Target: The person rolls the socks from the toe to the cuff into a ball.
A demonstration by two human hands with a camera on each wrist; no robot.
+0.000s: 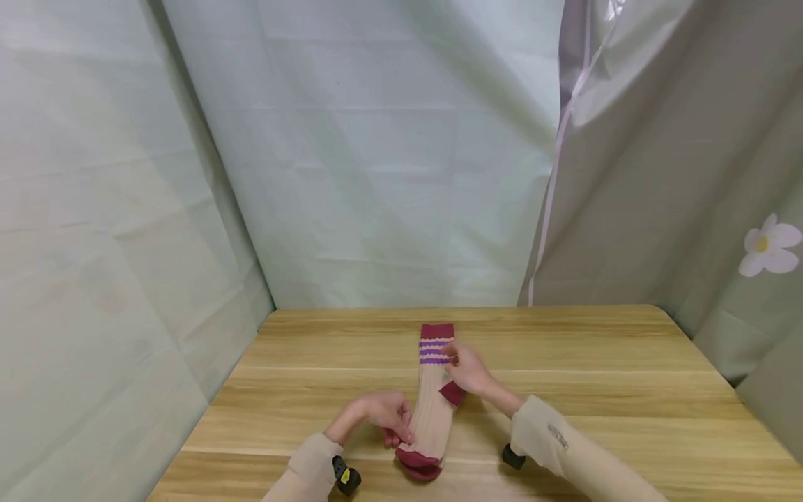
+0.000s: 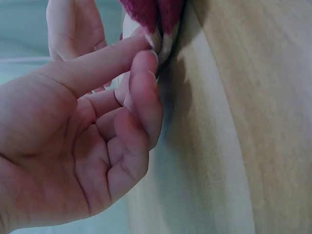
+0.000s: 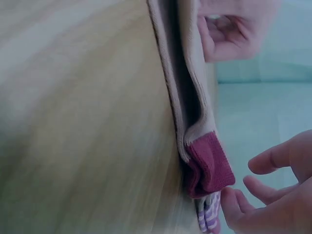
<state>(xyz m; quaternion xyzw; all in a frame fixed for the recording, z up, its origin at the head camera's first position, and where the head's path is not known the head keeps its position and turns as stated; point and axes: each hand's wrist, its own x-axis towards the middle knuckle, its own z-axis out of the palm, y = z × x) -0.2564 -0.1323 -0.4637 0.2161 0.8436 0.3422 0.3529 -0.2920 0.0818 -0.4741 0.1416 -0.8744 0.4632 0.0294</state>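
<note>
A pair of beige socks [image 1: 433, 411], one lying on the other, is stretched lengthwise on the table. They have maroon toes [image 2: 168, 17], maroon heels [image 3: 212, 163] and cuffs with purple and white stripes [image 1: 433, 351]. My left hand [image 1: 387, 413] pinches the socks' left edge just above the toes between thumb and fingertip, its other fingers curled. Above the heels, beside the stripes, my right hand [image 1: 467, 369] hovers with thumb and fingers parted. In the right wrist view, nothing sits between the right fingertips.
The wood-grain table [image 1: 301, 390] reaches back to a pale hanging curtain [image 1: 389, 174]. Another curtain [image 1: 659, 160] hangs at the right, and one more at the left. Black wrist cameras [image 1: 347, 480] sit under both sleeves, close over the tabletop.
</note>
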